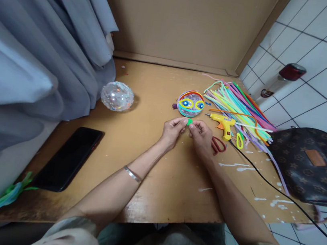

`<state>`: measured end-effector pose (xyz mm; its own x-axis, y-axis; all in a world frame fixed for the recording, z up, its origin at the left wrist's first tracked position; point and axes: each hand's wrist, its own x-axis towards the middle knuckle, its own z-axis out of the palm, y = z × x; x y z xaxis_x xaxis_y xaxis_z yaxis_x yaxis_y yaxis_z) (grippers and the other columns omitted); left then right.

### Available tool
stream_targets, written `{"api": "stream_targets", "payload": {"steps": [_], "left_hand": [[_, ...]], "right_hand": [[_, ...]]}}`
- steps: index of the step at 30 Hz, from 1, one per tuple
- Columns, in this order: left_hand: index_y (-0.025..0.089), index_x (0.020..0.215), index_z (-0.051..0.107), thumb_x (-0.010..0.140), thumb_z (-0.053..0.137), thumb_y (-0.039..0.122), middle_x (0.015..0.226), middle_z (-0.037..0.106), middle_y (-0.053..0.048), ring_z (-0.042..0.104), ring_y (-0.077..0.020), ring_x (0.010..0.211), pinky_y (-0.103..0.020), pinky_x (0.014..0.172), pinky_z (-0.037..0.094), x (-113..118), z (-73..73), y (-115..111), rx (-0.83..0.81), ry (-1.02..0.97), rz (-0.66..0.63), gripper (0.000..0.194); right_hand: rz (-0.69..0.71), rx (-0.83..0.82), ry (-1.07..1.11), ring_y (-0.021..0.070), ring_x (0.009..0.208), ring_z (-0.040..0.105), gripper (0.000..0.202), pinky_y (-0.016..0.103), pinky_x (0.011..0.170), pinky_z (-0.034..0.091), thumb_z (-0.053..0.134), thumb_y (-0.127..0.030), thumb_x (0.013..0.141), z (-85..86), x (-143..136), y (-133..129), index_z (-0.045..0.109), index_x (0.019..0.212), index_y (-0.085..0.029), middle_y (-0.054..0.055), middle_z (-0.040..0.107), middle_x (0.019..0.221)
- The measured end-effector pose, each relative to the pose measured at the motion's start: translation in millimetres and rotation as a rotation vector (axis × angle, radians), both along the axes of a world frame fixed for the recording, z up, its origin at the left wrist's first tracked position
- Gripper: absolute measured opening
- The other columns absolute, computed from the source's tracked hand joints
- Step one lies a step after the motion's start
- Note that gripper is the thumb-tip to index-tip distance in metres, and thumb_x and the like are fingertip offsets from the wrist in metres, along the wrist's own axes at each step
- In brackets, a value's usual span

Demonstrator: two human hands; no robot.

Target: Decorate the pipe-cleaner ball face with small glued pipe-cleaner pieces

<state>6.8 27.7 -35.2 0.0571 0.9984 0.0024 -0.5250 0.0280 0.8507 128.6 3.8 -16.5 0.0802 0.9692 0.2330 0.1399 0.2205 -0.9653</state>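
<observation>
In the middle, the left hand (171, 134) and right hand (201, 137) pinch a green bit (189, 122), too small to tell its long way. It's off the face ball (190, 109) just beyond, whose eyes and mouth are on, looking nearer. That ball is round, with no long side.

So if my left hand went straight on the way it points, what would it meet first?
Past the green piece at its fingertips, your left hand would probably meet your right hand, though depth is unclear.
</observation>
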Motion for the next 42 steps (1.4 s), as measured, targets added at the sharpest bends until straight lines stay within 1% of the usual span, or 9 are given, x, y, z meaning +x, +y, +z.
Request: {"api": "stream_targets", "payload": {"steps": [4, 10, 14, 19, 22, 25, 29, 33, 42], "left_hand": [[0.015, 0.077, 0.077, 0.051, 0.097, 0.054, 0.051, 0.051, 0.006, 0.037, -0.0056, 0.05, -0.023, 0.05, 0.027, -0.2, 3.2, -2.2, -0.01, -0.002, 0.004, 0.051], [0.017, 0.074, 0.075, 0.048, 0.098, 0.052, 0.063, 0.065, 0.002, 0.043, -0.0063, 0.054, -0.024, 0.055, 0.036, 0.1, 7.7, -6.1, -0.003, 0.035, 0.013, 0.049], [0.017, 0.079, 0.075, 0.055, 0.094, 0.052, 0.062, 0.063, 0.003, 0.046, -0.0073, 0.055, -0.024, 0.057, 0.039, -1.9, 4.9, -3.6, 0.026, 0.06, -0.003, 0.046], [0.017, 0.069, 0.07, 0.058, 0.092, 0.055, 0.06, 0.061, 0.002, 0.054, -0.0104, 0.063, -0.026, 0.067, 0.044, -4.6, 0.8, 0.2, 0.095, 0.162, 0.0, 0.046], [0.017, 0.069, 0.069, 0.061, 0.091, 0.053, 0.064, 0.063, 0.002, 0.056, -0.0112, 0.067, -0.026, 0.071, 0.045, -3.7, 0.1, -0.2, 0.12, 0.183, 0.019, 0.043], [0.017, 0.071, 0.07, 0.064, 0.091, 0.05, 0.067, 0.065, 0.001, 0.056, -0.0106, 0.067, -0.025, 0.07, 0.045, -1.4, -0.8, -1.9, 0.124, 0.167, 0.051, 0.04], [0.016, 0.072, 0.069, 0.065, 0.09, 0.051, 0.06, 0.058, 0.004, 0.05, -0.0087, 0.059, -0.024, 0.061, 0.041, 0.7, -3.9, -2.4, 0.082, 0.094, 0.075, 0.041], [0.016, 0.074, 0.069, 0.065, 0.091, 0.052, 0.057, 0.056, 0.004, 0.045, -0.0072, 0.054, -0.023, 0.055, 0.037, 1.4, -5.5, -0.9, 0.034, 0.024, 0.072, 0.043], [0.017, 0.08, 0.071, 0.061, 0.091, 0.061, 0.061, 0.061, 0.003, 0.049, -0.0074, 0.054, -0.024, 0.055, 0.039, -2.4, -2.1, 0.1, 0.048, 0.044, -0.01, 0.053]], "right_hand": [[-0.024, 0.002, 0.015, 0.0118, 0.057, 0.047, 0.046, 0.026, 0.056, 0.039, 0.069, -0.068, 0.081, -1.0, 2.6, 1.6, 0.058, 0.083, -0.023, -0.006, 0.053, 0.061], [-0.055, 0.026, -0.005, 0.0129, 0.057, 0.046, 0.042, 0.027, 0.057, 0.038, 0.065, -0.065, 0.084, -4.4, 5.4, 5.0, 0.055, 0.085, -0.024, -0.005, 0.052, 0.062], [-0.071, 0.103, -0.162, 0.015, 0.062, 0.05, 0.031, 0.029, 0.062, 0.041, 0.058, -0.054, 0.091, -5.7, 7.3, 3.8, 0.055, 0.084, -0.024, -0.003, 0.056, 0.068], [-0.1, 0.26, -0.455, 0.0195, 0.076, 0.057, 0.018, 0.033, 0.075, 0.046, 0.053, -0.039, 0.095, -3.6, 8.5, -0.5, 0.056, 0.085, -0.024, 0.003, 0.064, 0.082], [-0.11, 0.296, -0.508, 0.0201, 0.077, 0.058, 0.018, 0.033, 0.076, 0.047, 0.051, -0.036, 0.096, -3.5, 7.4, -2.4, 0.054, 0.083, -0.025, 0.004, 0.065, 0.083], [-0.119, 0.269, -0.463, 0.0199, 0.076, 0.059, 0.019, 0.033, 0.075, 0.047, 0.053, -0.039, 0.096, -3.6, 5.6, -3.4, 0.056, 0.083, -0.025, 0.004, 0.066, 0.082], [-0.079, 0.135, -0.273, 0.0181, 0.07, 0.058, 0.027, 0.032, 0.071, 0.047, 0.054, -0.048, 0.095, -3.8, 2.4, -3.1, 0.061, 0.089, -0.023, 0.001, 0.064, 0.076], [-0.023, 0.033, -0.098, 0.0157, 0.064, 0.057, 0.04, 0.03, 0.064, 0.047, 0.062, -0.061, 0.088, -6.5, -0.2, -0.2, 0.065, 0.094, -0.022, 0.0, 0.066, 0.073], [-0.065, 0.028, -0.083, 0.0135, 0.057, 0.053, 0.039, 0.027, 0.057, 0.043, 0.065, -0.061, 0.085, -3.2, 2.1, 0.0, 0.063, 0.079, -0.022, -0.002, 0.06, 0.061]]}}
